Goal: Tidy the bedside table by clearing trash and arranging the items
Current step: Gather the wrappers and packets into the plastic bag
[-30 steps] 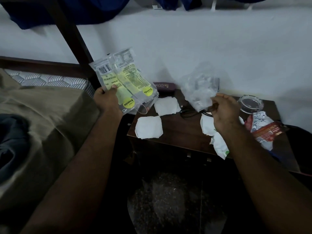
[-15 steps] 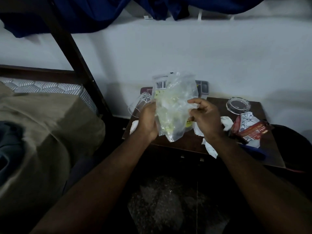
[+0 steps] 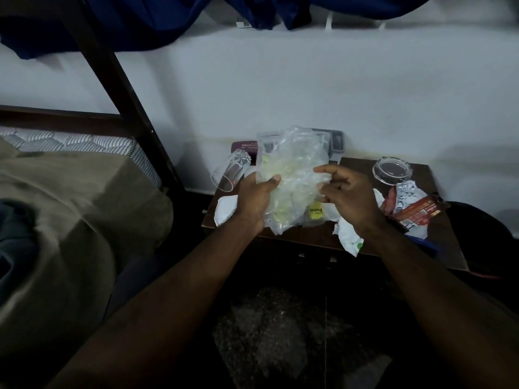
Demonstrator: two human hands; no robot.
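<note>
Over the dark wooden bedside table my left hand grips a crumpled bundle: a clear plastic bag pressed against yellow-labelled packets. My right hand pinches the bag's right edge with curled fingers. A clear drinking glass is tilted just left of my left hand; whether that hand holds it is hidden. White tissues lie on the table at the left and crumpled at the front. A red and silver foil wrapper lies at the right.
A round clear glass dish sits at the table's back right. A maroon case and a grey object stand against the white wall. The bed with a tan blanket and a dark bedpost lie to the left.
My left hand brought the yellow-labelled packets from the left to the middle. My right hand lifted the clear bag against them, and both hands now bunch the bundle together.
</note>
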